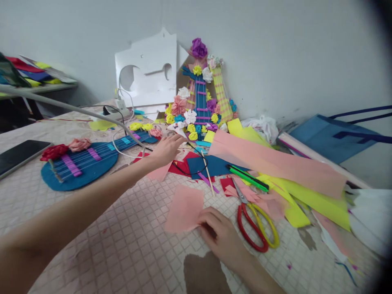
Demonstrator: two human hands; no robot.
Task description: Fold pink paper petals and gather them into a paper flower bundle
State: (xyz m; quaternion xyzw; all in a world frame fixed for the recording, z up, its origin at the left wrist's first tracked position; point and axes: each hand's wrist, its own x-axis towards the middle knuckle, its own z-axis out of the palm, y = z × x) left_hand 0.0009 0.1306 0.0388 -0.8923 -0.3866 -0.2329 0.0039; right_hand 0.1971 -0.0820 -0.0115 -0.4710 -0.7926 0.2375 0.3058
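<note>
One pink sheet [185,208], scissors [244,199] nearby, cable [76,109] crossing blue guitar [88,167]

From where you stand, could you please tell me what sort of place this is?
Probably a craft workspace, given the scissors, the small pink sheet and the blue guitar-shaped piece.

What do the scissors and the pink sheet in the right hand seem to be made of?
Scissors: probably steel blades, given the grey metallic look; the solid red and yellow handles look like smooth plastic.
Pink sheet: likely matt paper, by its thin, dull look; possibly cloth.
</note>
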